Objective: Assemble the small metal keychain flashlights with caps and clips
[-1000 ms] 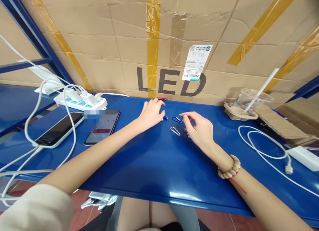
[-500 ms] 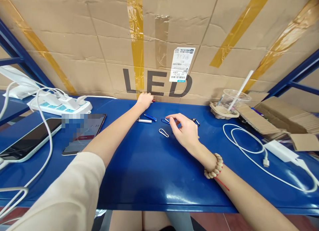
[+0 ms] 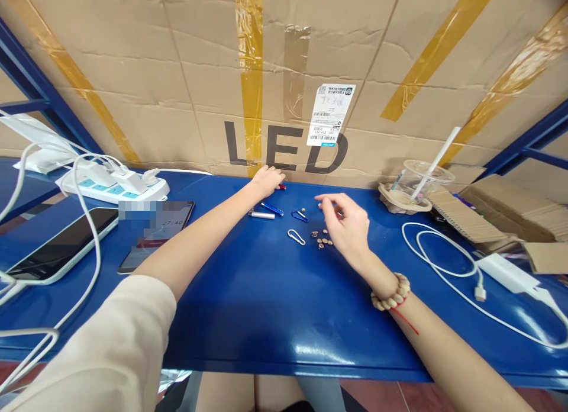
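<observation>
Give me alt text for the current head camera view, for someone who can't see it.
The left hand is at a red object near a carton; the right hand is beside small shiny discs. Nearby on the blue table lie a blue carabiner, silver carabiner, blue tube and silver tube.

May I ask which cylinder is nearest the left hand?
The red cylinder, partly hidden by the left hand; the blue cylinder and silver cylinder lie farther away.

- what appears to be a storeroom, viewed across a blue bench (image 3: 248, 317)
- behind it, a large taped carton (image 3: 213, 74) printed "led," with a shipping label (image 3: 331, 113), fills the view
- blue frame posts (image 3: 53, 98), as on storage racking, stand at both sides
- loose cardboard (image 3: 501, 193) is piled at right; reddish floor tiles (image 3: 381, 397) show below
</observation>
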`<state>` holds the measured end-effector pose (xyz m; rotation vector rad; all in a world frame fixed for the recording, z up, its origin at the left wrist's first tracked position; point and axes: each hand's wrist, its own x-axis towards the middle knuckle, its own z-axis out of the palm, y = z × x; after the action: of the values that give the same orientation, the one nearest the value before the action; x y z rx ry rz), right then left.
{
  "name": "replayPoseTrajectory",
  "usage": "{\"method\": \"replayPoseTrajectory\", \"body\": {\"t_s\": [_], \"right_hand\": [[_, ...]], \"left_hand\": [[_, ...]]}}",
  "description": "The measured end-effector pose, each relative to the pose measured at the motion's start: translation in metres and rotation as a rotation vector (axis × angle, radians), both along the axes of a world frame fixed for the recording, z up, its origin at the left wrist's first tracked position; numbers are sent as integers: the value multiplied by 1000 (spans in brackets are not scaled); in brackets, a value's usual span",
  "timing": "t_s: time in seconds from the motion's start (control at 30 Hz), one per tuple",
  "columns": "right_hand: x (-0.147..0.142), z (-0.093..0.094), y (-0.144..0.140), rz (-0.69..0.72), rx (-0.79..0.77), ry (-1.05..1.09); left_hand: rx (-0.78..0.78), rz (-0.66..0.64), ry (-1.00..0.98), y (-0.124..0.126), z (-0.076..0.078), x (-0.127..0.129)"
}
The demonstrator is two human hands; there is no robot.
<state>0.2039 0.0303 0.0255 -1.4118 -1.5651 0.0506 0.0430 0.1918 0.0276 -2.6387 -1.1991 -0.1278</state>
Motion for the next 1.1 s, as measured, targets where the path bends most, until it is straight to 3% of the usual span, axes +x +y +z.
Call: {"method": "replayPoseTrajectory", "body": {"t_s": [0.17,0.4,0.5,0.63,0.87,1.1], "right_hand": [[16,1,11,-91,96,314],[16,-7,12,-123,21,135],[17,-2,9,-169,-83,14],[16,8,5,-222,-336,-350],[12,15,-6,-390,-756,-734],[12,16,-3,-331,-733,-692]], "left_hand": [[12,-253,35,-29,9,27],[-26,-444,53,-66,12,69],[-11,-386,63,-72,15,67],[-5,-280,71,-84,24,39],[-88,89,104,-119,27,-21],[-127,142,71,-129,4,-50]]}}
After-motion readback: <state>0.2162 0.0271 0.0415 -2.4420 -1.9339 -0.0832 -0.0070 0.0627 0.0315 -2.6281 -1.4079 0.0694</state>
